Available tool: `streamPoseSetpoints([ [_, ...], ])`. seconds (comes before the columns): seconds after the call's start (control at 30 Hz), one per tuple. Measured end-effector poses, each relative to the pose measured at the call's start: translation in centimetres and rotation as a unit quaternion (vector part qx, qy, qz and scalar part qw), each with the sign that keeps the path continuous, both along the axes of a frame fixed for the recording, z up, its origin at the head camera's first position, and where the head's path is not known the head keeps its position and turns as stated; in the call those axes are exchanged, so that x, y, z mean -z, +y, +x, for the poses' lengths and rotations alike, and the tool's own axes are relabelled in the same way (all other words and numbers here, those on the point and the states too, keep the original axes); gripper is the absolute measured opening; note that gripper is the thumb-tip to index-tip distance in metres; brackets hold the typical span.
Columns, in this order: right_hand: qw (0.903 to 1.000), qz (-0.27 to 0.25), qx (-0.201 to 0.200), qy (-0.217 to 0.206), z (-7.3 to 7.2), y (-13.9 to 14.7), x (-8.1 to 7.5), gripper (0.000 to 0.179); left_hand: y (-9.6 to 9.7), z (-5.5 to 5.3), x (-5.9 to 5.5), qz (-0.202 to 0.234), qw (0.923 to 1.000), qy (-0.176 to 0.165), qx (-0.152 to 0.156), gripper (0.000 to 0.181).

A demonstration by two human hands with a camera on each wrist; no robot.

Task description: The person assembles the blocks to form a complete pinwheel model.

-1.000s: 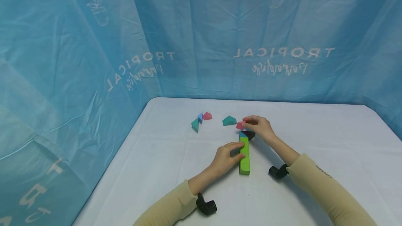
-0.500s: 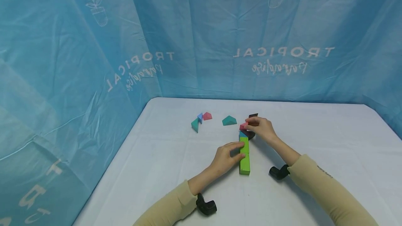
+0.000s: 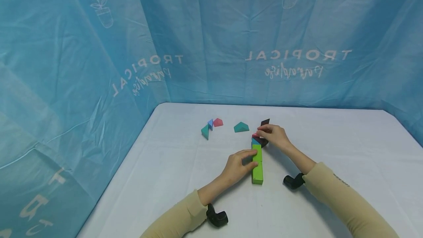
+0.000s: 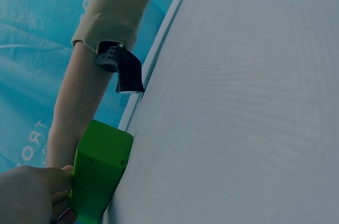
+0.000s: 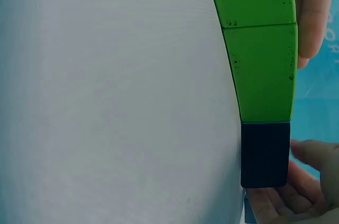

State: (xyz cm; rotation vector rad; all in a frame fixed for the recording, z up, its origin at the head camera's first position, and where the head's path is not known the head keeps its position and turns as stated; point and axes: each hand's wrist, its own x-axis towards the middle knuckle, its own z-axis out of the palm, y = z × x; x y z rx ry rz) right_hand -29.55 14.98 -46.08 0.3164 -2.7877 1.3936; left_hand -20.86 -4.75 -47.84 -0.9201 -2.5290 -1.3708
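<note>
1 pink block (image 3: pixel 255 135), in right fingers (image 3: pixel 265 127), now nearer green blocks (image 3: pixel 257 173) in left fingers (image 3: pixel 248 152)

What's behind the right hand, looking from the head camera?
A dark piece peeks out beyond the right hand; whatever sits directly behind its fingers is covered, so I can't tell.

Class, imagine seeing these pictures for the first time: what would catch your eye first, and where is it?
Probably the blue curtain behind the white table, with its mirrored lettering. Next, two bright green blocks stand out, lined up end to end on the table. The left hand rests on them, while the right hand holds a small pink block beyond their far end.
</note>
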Motion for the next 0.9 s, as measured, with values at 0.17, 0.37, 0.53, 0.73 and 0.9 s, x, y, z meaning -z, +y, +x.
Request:
streamPoseSetpoints([
  [0.17, 0.9999, 0.009, -0.007, 0.01, 0.06, -0.07, 0.0, 0.028, -0.05, 0.03, -0.03, 0.009, 0.9999, -0.007, 0.0, 0.038],
  [0.37, 0.9999, 0.006, -0.014, 0.001, 0.14, 0.05, -0.01, 0.028, 0.01, -0.03, 0.04, 0.009, 0.9999, -0.001, 0.005, 0.038],
  [0.53, 0.9997, 0.019, -0.011, -0.003, 0.0, 0.16, 0.04, 0.028, 0.02, -0.06, 0.07, 0.005, 1.0, 0.001, 0.002, 0.038],
  [0.73, 0.9996, 0.021, -0.017, -0.004, 0.1, 0.14, 0.1, 0.027, 0.0, -0.03, 0.16, 0.002, 1.0, 0.002, -0.001, 0.038],
  [0.9, 1.0, -0.001, 0.003, 0.0, 0.1, 0.31, -0.84, 0.034, -0.06, -0.06, 0.23, -0.004, 1.0, 0.008, -0.002, 0.038],
])
